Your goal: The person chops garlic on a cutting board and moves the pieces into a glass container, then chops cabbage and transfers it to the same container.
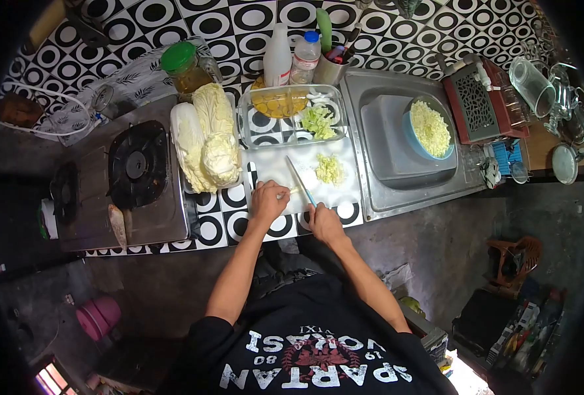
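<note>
My right hand (326, 224) grips the blue handle of a kitchen knife (298, 176), its blade pointing away from me over a white cutting board (272, 164). Curled fingers of my left hand (269, 199) press a thin pale vegetable strip (296, 189), probably cabbage, against the board, close to the left of the blade. Right of the knife lies a small heap of finely chopped pale green vegetable (329, 169). Behind the board stands a clear glass dish (255, 143) with green leaf pieces (319, 122) and white slices.
Whole napa cabbages (203, 141) lie left of the board, beside a gas stove (88, 191). On the right, a blue bowl (410, 135) of chopped vegetable stands on the steel sink unit (387, 191). Bottles (277, 58) and a green-lidded jar (185, 69) line the patterned wall.
</note>
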Action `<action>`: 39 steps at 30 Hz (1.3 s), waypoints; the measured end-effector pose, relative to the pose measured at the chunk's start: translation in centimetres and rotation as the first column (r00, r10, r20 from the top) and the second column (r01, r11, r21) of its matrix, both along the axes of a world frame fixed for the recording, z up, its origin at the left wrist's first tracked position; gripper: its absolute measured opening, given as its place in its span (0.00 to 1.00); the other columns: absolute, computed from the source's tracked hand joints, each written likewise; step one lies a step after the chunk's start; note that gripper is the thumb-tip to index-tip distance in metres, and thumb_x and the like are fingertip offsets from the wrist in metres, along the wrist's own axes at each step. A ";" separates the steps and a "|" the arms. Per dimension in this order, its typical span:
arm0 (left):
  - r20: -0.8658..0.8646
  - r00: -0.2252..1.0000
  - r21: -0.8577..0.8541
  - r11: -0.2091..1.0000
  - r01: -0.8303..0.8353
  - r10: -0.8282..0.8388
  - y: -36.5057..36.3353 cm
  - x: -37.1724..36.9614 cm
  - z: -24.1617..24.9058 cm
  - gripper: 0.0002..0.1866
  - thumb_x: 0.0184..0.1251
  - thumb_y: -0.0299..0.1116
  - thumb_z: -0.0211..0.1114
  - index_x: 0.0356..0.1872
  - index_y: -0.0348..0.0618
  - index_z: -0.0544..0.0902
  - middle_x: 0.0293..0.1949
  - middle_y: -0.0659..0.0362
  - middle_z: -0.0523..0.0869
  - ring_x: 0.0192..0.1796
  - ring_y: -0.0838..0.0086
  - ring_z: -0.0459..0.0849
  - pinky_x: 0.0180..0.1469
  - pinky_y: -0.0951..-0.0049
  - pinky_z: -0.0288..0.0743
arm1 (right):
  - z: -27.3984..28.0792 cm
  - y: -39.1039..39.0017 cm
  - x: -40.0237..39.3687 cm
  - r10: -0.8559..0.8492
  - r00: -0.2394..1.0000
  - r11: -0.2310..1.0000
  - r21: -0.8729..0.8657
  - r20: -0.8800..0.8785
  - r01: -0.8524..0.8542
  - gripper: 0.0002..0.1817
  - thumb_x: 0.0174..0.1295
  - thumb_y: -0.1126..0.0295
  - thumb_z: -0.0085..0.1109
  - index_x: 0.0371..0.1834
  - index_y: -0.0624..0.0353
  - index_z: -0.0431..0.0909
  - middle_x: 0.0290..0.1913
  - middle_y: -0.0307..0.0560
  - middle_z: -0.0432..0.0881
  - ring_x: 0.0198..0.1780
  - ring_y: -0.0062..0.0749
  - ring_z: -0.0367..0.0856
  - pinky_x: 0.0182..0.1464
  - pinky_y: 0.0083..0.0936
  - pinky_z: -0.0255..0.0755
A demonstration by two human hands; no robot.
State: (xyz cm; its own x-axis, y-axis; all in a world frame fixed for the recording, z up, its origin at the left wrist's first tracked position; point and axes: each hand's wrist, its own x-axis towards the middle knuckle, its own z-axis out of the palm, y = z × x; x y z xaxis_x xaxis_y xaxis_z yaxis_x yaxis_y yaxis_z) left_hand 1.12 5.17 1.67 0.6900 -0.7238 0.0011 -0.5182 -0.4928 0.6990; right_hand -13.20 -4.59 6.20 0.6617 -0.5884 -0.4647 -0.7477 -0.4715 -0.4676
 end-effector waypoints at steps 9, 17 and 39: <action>-0.003 1.000 -0.025 1.000 0.007 -0.007 0.0 0.1 0.1 0.05 0.46 0.33 0.68 0.26 0.49 0.87 0.26 0.59 0.81 0.34 0.61 0.75 0.40 0.66 0.72 | -2.5 2.5 -1.4 -0.055 0.998 0.998 -0.017 0.032 0.056 0.21 0.68 0.57 0.39 0.35 0.70 0.68 0.26 0.73 0.77 0.33 0.70 0.76 0.38 0.55 0.70; -0.026 1.000 -0.026 1.000 -0.012 0.012 0.2 -0.1 -0.1 0.05 0.46 0.33 0.68 0.26 0.51 0.87 0.26 0.61 0.81 0.35 0.62 0.75 0.41 0.65 0.71 | -0.8 1.2 -0.9 0.000 0.996 1.000 0.011 0.093 -0.001 0.22 0.68 0.58 0.39 0.32 0.70 0.70 0.26 0.73 0.76 0.33 0.69 0.76 0.37 0.54 0.70; -0.001 1.000 -0.044 0.999 0.013 -0.014 0.2 0.0 0.0 0.05 0.48 0.32 0.68 0.28 0.49 0.87 0.27 0.59 0.81 0.34 0.62 0.75 0.41 0.66 0.71 | -2.2 2.3 0.5 -0.067 0.996 0.998 -0.001 0.057 0.067 0.22 0.67 0.58 0.41 0.33 0.70 0.71 0.29 0.73 0.77 0.36 0.67 0.77 0.42 0.53 0.71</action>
State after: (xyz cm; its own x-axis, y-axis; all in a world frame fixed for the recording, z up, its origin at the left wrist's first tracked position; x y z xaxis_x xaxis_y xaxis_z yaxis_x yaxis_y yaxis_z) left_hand 1.10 5.38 1.62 0.6802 -0.7323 0.0326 -0.5236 -0.4542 0.7208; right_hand -12.72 -2.25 4.03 0.6463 -0.6332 -0.4258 -0.7496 -0.4226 -0.5094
